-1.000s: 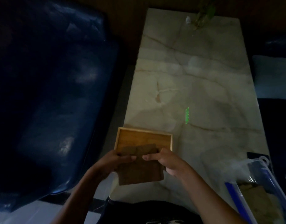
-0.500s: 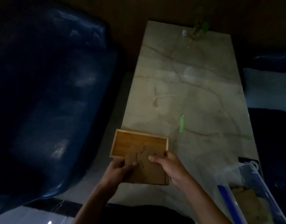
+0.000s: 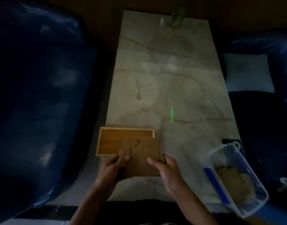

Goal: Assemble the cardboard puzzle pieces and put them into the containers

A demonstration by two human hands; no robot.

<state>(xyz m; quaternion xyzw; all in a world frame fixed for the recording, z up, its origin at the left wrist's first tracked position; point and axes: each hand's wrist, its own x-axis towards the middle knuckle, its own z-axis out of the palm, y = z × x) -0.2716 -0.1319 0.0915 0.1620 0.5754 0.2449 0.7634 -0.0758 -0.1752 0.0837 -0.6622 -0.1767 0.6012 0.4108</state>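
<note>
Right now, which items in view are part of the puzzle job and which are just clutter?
In the job:
- cardboard puzzle, gripped by left hand and right hand
- wooden tray
- clear plastic container holding brown pieces

Lying about:
- plant
- dark sofa
- pale cushion

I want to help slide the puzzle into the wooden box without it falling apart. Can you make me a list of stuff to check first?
1. Both hands hold the puzzle: ok. The left hand and right hand grip the near edge of the assembled cardboard puzzle.
2. Pieces stay joined: cannot tell. Crack lines show between pieces, and the picture is dark.
3. Wooden tray has room: ok. The part of its floor that shows looks bare.
4. Puzzle lined up with tray: not ok. It juts past the tray's right and near rims.
5. Tray safely on the marble table: not ok. It sits at the table's left edge.
</note>
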